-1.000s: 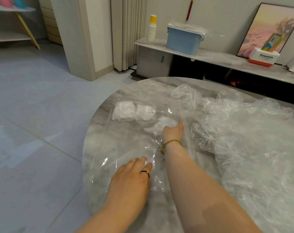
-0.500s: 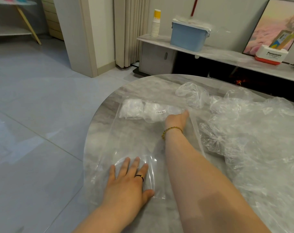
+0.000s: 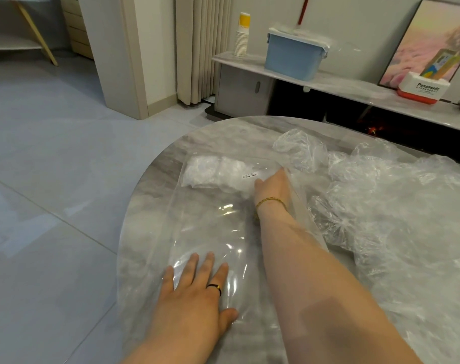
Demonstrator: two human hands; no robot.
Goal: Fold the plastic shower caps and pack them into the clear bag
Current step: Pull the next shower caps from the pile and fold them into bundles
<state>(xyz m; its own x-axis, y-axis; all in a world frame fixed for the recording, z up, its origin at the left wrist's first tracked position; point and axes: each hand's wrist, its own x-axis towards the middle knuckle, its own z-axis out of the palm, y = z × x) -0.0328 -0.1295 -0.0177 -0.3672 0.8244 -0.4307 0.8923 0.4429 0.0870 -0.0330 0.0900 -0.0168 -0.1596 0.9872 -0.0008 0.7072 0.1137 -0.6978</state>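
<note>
Left grip [image 3: 194,290] released, flat on clear bag [image 3: 210,232], right grip [image 3: 272,186] released inside, beside folded shower caps [image 3: 207,170]

Open room: bare worktop [image 3: 155,206] along the left rim and across the far edge beyond the clear bag [image 3: 210,227]. Inside the bag, the middle stretch is unfilled; the folded caps [image 3: 210,172] block its far end. The right grip [image 3: 272,185] and its forearm fill the bag's right side, and the left grip [image 3: 194,292] lies flat on its near end. The loose shower caps [image 3: 394,206] cover the worktop's right half, crowding the bag's right edge.
</note>
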